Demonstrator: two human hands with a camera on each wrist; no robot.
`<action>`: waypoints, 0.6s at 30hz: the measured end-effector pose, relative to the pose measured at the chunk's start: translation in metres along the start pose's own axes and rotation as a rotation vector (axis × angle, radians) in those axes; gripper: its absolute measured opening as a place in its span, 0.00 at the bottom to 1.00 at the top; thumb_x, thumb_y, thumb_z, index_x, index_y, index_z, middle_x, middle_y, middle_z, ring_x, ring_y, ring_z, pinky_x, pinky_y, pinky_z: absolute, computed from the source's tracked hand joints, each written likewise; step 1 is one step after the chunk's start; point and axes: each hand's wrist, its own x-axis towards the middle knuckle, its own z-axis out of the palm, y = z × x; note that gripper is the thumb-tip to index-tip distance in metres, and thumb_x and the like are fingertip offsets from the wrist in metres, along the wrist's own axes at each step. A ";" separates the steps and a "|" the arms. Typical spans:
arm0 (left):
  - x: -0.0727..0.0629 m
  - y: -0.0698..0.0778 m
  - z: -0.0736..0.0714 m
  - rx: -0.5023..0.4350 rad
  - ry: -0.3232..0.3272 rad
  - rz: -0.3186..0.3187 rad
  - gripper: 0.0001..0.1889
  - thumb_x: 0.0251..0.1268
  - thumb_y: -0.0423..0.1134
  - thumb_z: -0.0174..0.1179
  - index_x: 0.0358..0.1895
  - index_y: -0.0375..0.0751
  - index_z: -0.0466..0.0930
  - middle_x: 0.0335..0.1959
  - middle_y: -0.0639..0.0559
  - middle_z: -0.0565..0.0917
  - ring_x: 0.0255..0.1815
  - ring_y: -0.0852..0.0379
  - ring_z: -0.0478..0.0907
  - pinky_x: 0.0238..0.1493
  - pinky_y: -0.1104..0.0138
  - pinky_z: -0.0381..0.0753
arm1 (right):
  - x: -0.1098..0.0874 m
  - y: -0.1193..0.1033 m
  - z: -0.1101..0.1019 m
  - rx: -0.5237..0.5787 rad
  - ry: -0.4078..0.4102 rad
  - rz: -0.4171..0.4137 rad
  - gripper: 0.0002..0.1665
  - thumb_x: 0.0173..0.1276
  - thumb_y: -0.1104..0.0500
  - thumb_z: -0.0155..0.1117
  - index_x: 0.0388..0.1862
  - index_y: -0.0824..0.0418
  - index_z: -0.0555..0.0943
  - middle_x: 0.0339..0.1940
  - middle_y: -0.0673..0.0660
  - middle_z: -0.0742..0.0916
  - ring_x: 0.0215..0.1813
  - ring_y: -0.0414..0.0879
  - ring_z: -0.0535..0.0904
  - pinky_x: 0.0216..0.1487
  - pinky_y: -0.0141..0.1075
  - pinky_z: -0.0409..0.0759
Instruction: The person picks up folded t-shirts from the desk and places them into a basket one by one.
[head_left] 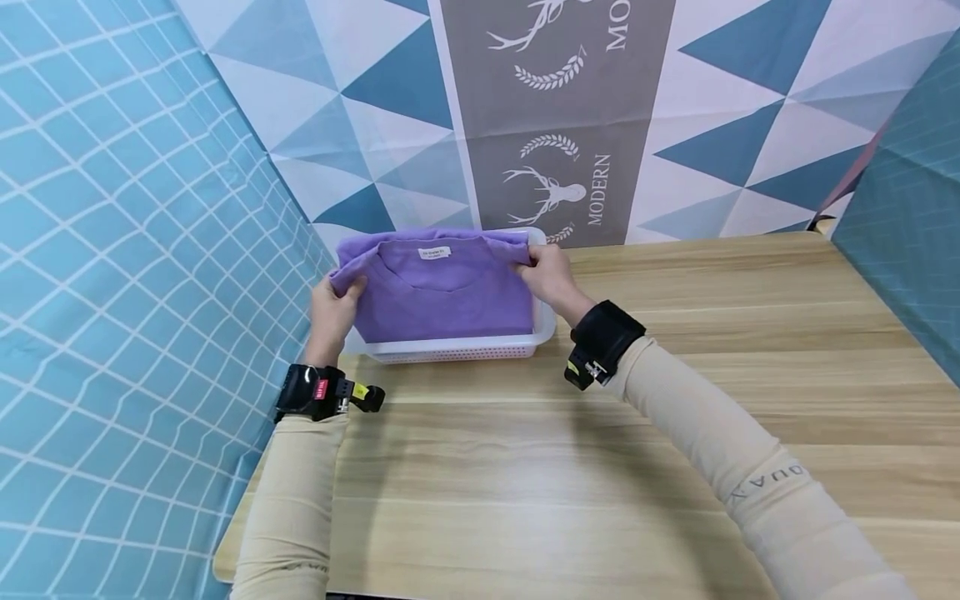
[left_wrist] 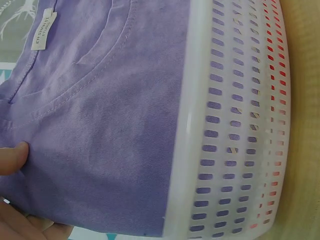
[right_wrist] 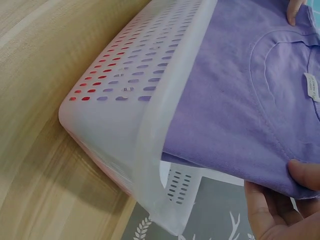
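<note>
A folded purple shirt (head_left: 450, 300) with a white neck label lies in and over a white perforated plastic basket (head_left: 546, 325). My left hand (head_left: 332, 315) pinches the shirt's left shoulder edge, thumb on top, as the left wrist view shows beside the shirt (left_wrist: 115, 145). At the opposite shoulder, my right hand (head_left: 553, 277) grips the cloth between thumb and fingers. In the right wrist view the held corner hangs out past the rim of the basket (right_wrist: 150, 145). Something red shows through the lower holes of the basket; its kind is hidden.
The basket stands on a wood-grain table (head_left: 675, 400) near its back edge. Behind it hangs a patterned cloth (head_left: 555, 108) with deer heads and triangles. A blue gridded curtain (head_left: 135, 250) runs close along the left side. Another teal cloth (head_left: 900, 208) hangs at the right.
</note>
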 end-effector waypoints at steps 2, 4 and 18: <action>0.001 -0.002 0.001 -0.002 -0.021 -0.016 0.18 0.71 0.41 0.54 0.53 0.29 0.71 0.51 0.40 0.77 0.58 0.49 0.75 0.65 0.59 0.73 | 0.001 0.001 0.001 -0.016 -0.006 0.005 0.12 0.66 0.63 0.62 0.41 0.73 0.82 0.44 0.68 0.87 0.43 0.51 0.78 0.47 0.37 0.77; 0.002 -0.004 0.001 -0.005 -0.041 -0.028 0.19 0.72 0.41 0.53 0.56 0.29 0.70 0.57 0.37 0.76 0.64 0.46 0.73 0.69 0.56 0.70 | 0.002 0.001 0.003 -0.020 -0.013 0.015 0.12 0.66 0.63 0.62 0.40 0.73 0.82 0.44 0.68 0.87 0.43 0.51 0.78 0.46 0.38 0.77; 0.010 -0.018 0.020 -0.011 -0.065 -0.049 0.22 0.70 0.37 0.54 0.61 0.25 0.69 0.64 0.31 0.73 0.68 0.40 0.70 0.72 0.53 0.67 | 0.005 0.014 0.023 -0.043 0.020 0.032 0.11 0.66 0.63 0.60 0.38 0.72 0.82 0.43 0.67 0.87 0.42 0.52 0.78 0.49 0.42 0.79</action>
